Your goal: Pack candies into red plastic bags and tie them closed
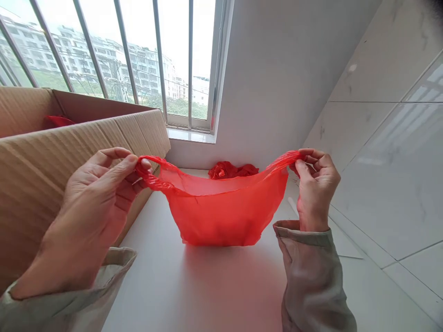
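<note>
A thin red plastic bag is stretched between my two hands, its mouth sagging in the middle. My left hand pinches one handle between thumb and fingers. The other handle, twisted into a narrow strand, is gripped by my right hand. The bag's lower edge hangs low over the white surface and throws a reddish tint on it; whether it touches there I cannot tell. Nothing bulky shows inside the bag.
A large open cardboard box stands at the left with a bit of red material inside. Crumpled red bags lie behind the held bag. A barred window is at the back, a marble-look tiled wall at the right.
</note>
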Demonstrator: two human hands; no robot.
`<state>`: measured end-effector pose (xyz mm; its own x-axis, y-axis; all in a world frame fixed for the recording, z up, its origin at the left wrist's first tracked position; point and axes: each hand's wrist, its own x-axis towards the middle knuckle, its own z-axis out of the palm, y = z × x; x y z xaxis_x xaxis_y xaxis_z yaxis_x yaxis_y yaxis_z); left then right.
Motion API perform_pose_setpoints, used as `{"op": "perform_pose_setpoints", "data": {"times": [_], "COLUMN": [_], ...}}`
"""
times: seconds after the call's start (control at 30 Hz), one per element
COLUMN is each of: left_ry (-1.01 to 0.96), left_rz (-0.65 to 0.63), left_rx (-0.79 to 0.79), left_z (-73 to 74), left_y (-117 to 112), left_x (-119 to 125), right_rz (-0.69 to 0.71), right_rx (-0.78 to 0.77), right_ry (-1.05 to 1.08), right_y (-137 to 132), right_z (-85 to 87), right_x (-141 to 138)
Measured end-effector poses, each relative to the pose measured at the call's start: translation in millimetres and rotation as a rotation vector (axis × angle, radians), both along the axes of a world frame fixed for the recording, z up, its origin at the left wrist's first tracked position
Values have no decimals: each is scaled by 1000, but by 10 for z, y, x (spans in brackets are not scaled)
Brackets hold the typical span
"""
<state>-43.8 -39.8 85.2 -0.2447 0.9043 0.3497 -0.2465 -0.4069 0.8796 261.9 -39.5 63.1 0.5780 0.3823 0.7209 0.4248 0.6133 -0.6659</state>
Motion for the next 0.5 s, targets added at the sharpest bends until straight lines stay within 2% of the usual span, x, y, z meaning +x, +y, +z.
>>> {"op": "perform_pose_setpoints", "data": {"times": [0.07, 0.1, 0.17, 0.27, 0.3, 0.37, 0.43, 0.5], "left_ry": [-24, 42, 317, 828, 917, 929, 800, 666], "left_rz": [28, 30, 50, 223, 295, 369, 277, 44], "left_rx": [82, 93, 61, 12, 25, 65, 57, -35], "left_z": [26, 28, 7, -70, -99, -151, -190, -224], "left_y": [-26, -40, -61, -59, -46, 0, 67, 138], "left_x": [-35, -51, -72, -58, -39, 13, 55, 65], "right_rz": [-1, 16, 53, 46, 31, 2, -19, -31], "right_rx": [6, -8, -49, -117, -135, -162, -171, -176], "right_ry": [-24, -33, -39, -46, -49, -53, -46, -30], "right_y": [7, 14, 32, 58, 63, 71, 80, 93], "right_z": [-4, -9, -25, -55, -64, -80, -93, -108], "right_x": [-6, -7, -2, 21, 33, 69, 116, 170]}}
